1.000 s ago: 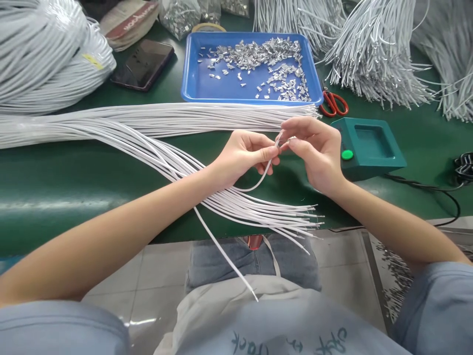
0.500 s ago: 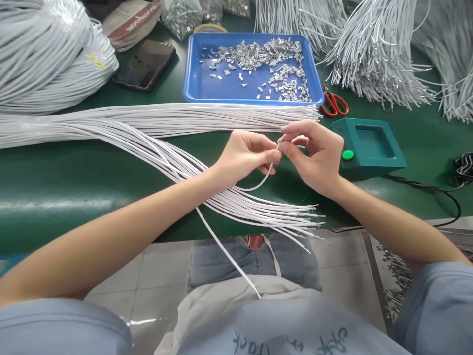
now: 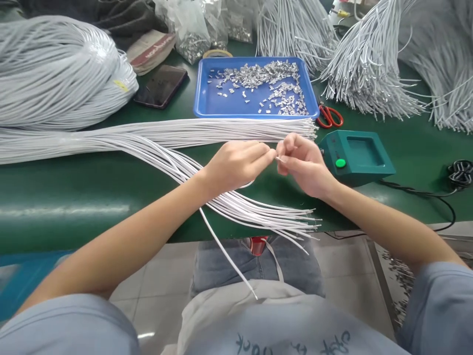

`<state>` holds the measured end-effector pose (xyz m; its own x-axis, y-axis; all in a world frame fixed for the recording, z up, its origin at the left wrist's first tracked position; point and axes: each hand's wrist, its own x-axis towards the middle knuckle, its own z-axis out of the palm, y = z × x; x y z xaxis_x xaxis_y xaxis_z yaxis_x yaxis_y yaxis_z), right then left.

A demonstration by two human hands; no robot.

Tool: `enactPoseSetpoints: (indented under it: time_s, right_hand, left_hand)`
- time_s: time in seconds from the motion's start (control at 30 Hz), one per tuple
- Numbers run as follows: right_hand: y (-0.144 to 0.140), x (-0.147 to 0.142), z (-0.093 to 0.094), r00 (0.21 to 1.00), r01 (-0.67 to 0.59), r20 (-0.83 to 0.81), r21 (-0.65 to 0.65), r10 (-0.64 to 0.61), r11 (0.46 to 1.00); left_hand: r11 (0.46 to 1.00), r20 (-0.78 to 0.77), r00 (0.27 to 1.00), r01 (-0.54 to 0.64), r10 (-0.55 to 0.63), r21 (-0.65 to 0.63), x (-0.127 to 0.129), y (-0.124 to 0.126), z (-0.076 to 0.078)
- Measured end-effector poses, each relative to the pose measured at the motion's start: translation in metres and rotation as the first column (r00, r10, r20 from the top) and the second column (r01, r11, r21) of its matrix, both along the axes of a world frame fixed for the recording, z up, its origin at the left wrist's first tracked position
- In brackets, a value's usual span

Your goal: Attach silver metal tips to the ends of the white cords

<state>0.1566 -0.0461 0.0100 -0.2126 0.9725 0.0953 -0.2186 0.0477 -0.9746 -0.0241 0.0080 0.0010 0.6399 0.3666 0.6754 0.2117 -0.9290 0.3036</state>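
Note:
My left hand (image 3: 238,165) is closed in a pinch, its back turned up, on one white cable (image 3: 247,186). Only a short bend of that cable shows below the hand. Close beside it, my right hand (image 3: 303,165) pinches the cable's end between thumb and fingers, where a small pale tip (image 3: 280,159) shows. Whether a metal piece sits on this tip, I cannot tell. Under my left forearm a fan of white cables (image 3: 266,214) spreads to the right, with stripped ends. One loose cable (image 3: 225,249) hangs over the table edge onto my lap.
Behind my hands lie a straight cable bundle (image 3: 207,133) and a blue tray (image 3: 197,106) of small metal pieces. Red-handled scissors (image 3: 330,116) and a green device (image 3: 382,170) with a lit button are at right. A phone (image 3: 162,86) and coiled cables (image 3: 55,74) lie left.
My left hand has rolled over so its back faces up, hiding most of the cable loop. Both hands still meet at the cable's end. The whole view has shifted slightly.

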Motion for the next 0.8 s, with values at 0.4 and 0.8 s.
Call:
enactPoseSetpoints:
  time_s: [0.4, 0.8]
  right_hand:
    - [0.006, 0.011, -0.021, 0.642, 0.133, 0.467, 0.713, -0.608, 0.688]
    - [0.014, 0.017, -0.016, 0.325, -0.279, 0.519, 0.852, -0.791, 0.444]
  left_hand:
    - [0.464, 0.288, 0.943, 0.183, 0.166, -0.867, 0.017, -0.019, 0.010]
    - [-0.214, 0.254, 0.946, 0.295, 0.201, -0.931, 0.014, -0.005, 0.022]
